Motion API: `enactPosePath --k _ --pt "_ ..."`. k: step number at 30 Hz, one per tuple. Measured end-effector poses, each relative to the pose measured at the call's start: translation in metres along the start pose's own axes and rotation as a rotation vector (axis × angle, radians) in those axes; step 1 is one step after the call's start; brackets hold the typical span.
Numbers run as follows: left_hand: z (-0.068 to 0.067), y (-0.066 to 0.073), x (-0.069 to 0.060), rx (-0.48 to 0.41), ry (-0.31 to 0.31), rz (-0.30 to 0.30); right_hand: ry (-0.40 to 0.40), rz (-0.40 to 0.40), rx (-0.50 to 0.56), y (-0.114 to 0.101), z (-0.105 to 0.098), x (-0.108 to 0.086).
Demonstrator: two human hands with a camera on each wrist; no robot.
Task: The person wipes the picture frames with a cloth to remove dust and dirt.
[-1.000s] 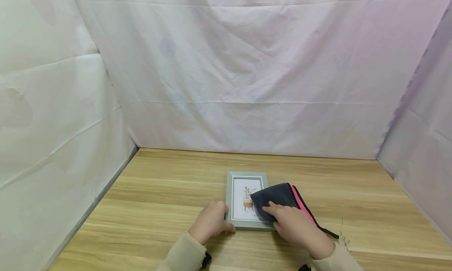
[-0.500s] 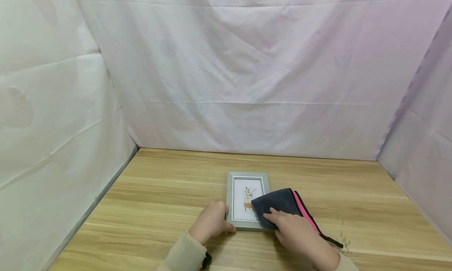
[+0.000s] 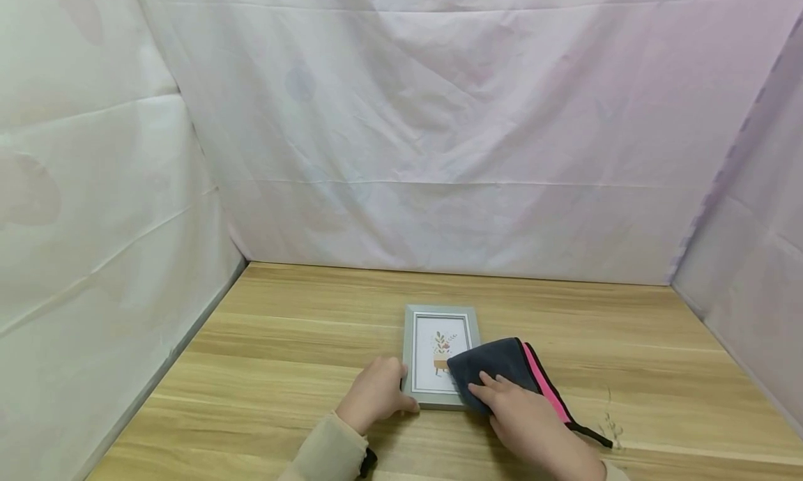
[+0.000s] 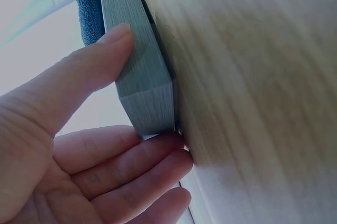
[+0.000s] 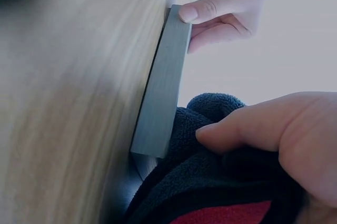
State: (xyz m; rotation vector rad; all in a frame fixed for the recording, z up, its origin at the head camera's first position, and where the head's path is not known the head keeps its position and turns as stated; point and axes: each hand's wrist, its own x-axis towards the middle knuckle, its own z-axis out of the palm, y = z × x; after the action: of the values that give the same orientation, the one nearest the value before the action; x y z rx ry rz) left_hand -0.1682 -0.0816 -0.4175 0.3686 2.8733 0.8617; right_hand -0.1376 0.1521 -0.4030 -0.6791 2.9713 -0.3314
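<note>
A grey picture frame (image 3: 409,348) with a potted-plant print lies flat on the wooden table. My left hand (image 3: 374,392) grips its near left corner; in the left wrist view the thumb (image 4: 113,45) presses the near edge and the fingers (image 4: 131,176) reach the left side. My right hand (image 3: 517,411) holds a dark grey cloth (image 3: 492,362) with a pink underside and black trim against the frame's lower right part. In the right wrist view the cloth (image 5: 184,176) is bunched under the thumb and hangs over the frame's corner. The cloth hides that corner in the head view.
The wooden table (image 3: 301,327) extends around the frame. Pale fabric walls (image 3: 439,118) stand behind and at both sides. A black strap end (image 3: 590,435) of the cloth trails on the table at the right, near a small dark plant-like mark (image 3: 613,429).
My right hand and the cloth have slid a little toward me and right, uncovering more of the print and the frame's right edge. The left hand and the frame have stayed in place.
</note>
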Motion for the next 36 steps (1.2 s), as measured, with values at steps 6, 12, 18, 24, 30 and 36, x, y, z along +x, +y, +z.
enactPosePath --k 6,12,18,24,30,36 --pt "-0.001 -0.001 0.001 0.005 0.003 0.011 0.017 0.002 -0.015 -0.001 0.002 0.000" --pt "-0.004 -0.001 -0.001 0.010 -0.003 0.037 0.028 0.002 -0.024 -0.001 0.004 0.001" --pt "-0.004 -0.003 -0.002 0.023 -0.012 0.061 0.018 0.013 -0.020 0.000 0.007 0.001" --pt "-0.003 -0.007 -0.002 0.034 -0.022 0.073 0.028 0.002 -0.018 0.001 0.008 0.000" --pt "-0.006 -0.007 -0.004 -0.008 -0.043 0.081 0.034 0.004 -0.020 -0.001 0.008 0.000" --pt "-0.005 -0.010 -0.004 -0.017 -0.051 0.081 0.031 -0.004 -0.034 -0.007 0.008 0.001"
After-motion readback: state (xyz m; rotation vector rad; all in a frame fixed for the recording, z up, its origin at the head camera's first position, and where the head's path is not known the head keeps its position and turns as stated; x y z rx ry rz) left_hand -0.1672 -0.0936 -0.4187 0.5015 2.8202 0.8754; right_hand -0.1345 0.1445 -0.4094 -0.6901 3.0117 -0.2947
